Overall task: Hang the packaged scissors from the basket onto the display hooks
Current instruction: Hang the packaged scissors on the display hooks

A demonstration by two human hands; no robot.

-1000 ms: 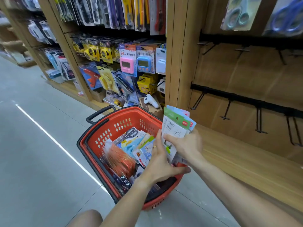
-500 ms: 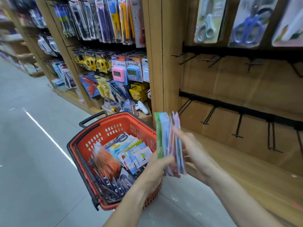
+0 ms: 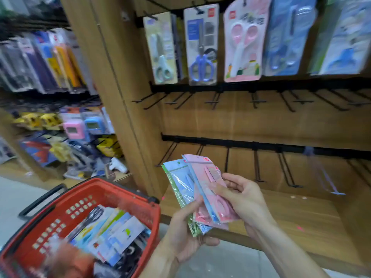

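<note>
Head view: both the left hand [image 3: 185, 235] and right hand [image 3: 244, 199] grip the fanned scissors packs [image 3: 197, 189]; best peel off the pink top pack alone before reaching for the empty hooks [image 3: 258, 167].

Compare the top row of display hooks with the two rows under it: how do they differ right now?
The top row is loaded: packaged scissors hang side by side along it. The middle row and bottom row are bare, prongs sticking out with nothing on them. The top row's prongs are mostly hidden behind packs; the lower rows' prongs show fully. All three are black rails on the same wooden back panel.
</note>
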